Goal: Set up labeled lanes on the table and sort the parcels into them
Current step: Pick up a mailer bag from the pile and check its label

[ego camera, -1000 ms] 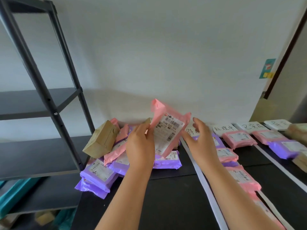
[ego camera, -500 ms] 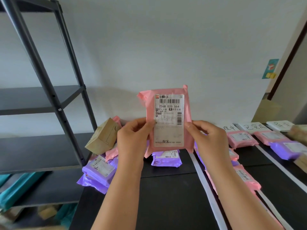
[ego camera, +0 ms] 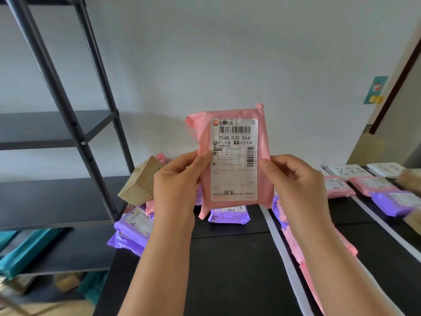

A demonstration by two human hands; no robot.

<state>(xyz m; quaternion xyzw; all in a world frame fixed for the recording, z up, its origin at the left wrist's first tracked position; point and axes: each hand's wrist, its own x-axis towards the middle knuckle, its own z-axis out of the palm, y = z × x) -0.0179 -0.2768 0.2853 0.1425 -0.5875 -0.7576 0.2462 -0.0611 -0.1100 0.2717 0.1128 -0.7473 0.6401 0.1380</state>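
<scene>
A black metal shelving rack stands at the left, 2 of its posts slanting up out of view. Teal bags lie low beneath it, near left. A white wall spans the far side, with 1 teal sticker at the right beside a dark door frame.

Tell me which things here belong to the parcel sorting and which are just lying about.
Job: pink parcel, held by left hand and right hand; unsorted pile; white lane strips; lane labels; sorted parcels.
Lying about: black shelf rack; teal bags; wall sticker.
</scene>
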